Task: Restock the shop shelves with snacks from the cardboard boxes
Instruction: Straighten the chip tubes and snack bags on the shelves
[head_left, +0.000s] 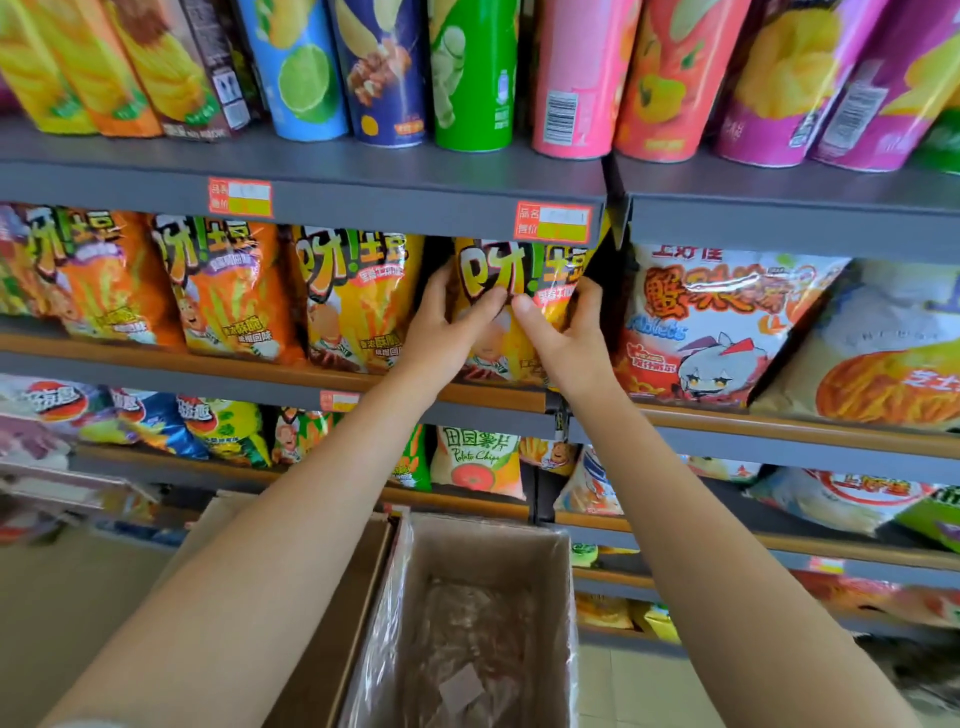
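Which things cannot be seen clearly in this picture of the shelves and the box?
- Head view: the price labels are blanked out, so no price is readable.
- The yellow snack bag is partly covered by both hands, left hand and right hand.
- The tall cans are cut off by the top edge.
- The cardboard box: contents blurred under plastic.

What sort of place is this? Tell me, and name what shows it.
Most likely a small shop's snack aisle. Grey shelves carry red price tags, with crisp tubes above and rows of snack bags below. Both hands hold a yellow snack bag over an open cardboard box.
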